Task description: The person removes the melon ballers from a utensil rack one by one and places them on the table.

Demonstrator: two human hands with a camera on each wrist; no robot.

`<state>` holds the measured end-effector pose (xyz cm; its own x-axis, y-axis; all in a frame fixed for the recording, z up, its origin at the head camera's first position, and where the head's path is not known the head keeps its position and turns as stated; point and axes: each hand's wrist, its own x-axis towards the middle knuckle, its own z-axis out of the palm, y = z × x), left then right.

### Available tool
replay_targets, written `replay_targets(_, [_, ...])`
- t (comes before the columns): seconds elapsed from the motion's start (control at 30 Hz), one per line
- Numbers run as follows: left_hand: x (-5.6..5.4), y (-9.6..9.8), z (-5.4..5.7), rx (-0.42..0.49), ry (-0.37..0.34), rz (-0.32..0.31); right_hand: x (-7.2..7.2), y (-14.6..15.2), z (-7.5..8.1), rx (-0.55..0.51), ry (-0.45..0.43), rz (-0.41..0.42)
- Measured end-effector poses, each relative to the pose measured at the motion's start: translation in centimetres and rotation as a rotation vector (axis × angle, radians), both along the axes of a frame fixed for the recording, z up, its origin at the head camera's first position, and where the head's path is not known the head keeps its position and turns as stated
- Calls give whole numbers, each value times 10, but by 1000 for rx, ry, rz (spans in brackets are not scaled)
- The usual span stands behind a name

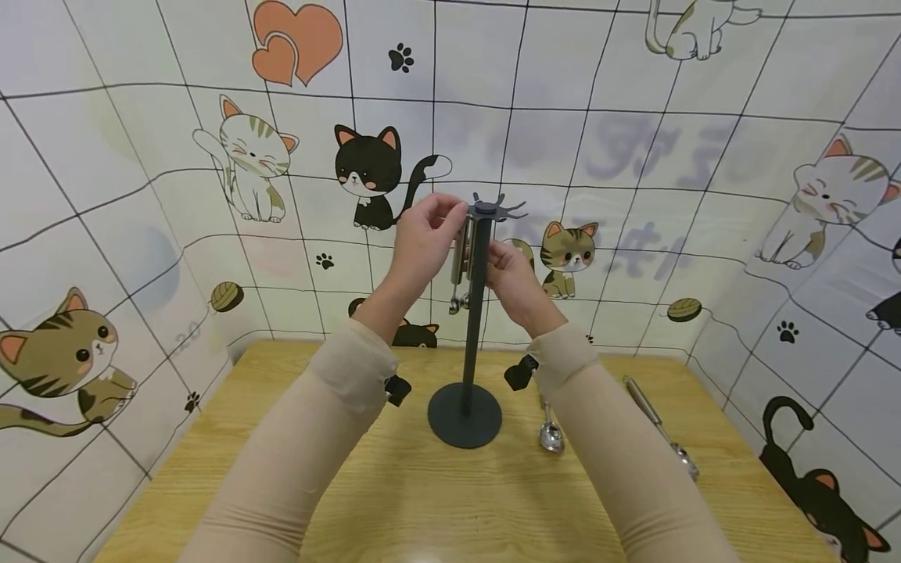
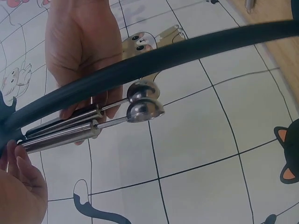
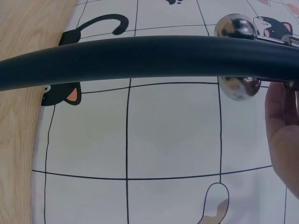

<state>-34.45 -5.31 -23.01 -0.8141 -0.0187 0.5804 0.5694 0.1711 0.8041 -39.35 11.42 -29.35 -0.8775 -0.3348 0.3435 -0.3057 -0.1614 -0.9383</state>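
Observation:
A dark grey utensil stand (image 1: 475, 328) rises from a round base, with curved hooks (image 1: 512, 211) at its top. Two metal scoops with round bowls hang down beside the pole; the nearer scoop (image 2: 60, 137) and the farther scoop (image 2: 144, 88) lie close together. My left hand (image 1: 425, 234) pinches the upper end of the nearer scoop's handle, just under the hooks. From behind the pole, my right hand (image 1: 517, 281) has its fingers on the farther scoop's handle. The pole partly hides those fingers. Exactly how the handle ends meet the hooks cannot be seen.
On the wooden table (image 1: 436, 508), right of the base, lies a small round-bowled metal utensil (image 1: 551, 436), partly under my right sleeve. Another long-handled metal utensil (image 1: 644, 403) lies farther right. A cat-patterned wall covering (image 1: 457, 141) stands close behind the stand.

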Motion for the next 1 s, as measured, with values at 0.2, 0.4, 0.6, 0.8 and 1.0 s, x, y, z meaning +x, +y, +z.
replay_targets(0.2, [5, -2, 4, -73, 53, 104, 2, -5, 1, -4, -21, -14])
replay_targets(0.4, [4, -5, 4, -44, 43, 72, 6, -6, 3, 65, -3, -30])
replay_targets(0.6, [1, -5, 3, -42, 38, 48, 7, -6, 6, 84, -18, -59])
replay_targets(0.8, [0, -3, 3, -42, 35, 43, 4, -5, 7, 71, -38, -72])
replay_targets(1.0, [1, -4, 2, -52, 45, 55, -1, -7, 9, 69, -38, -73])
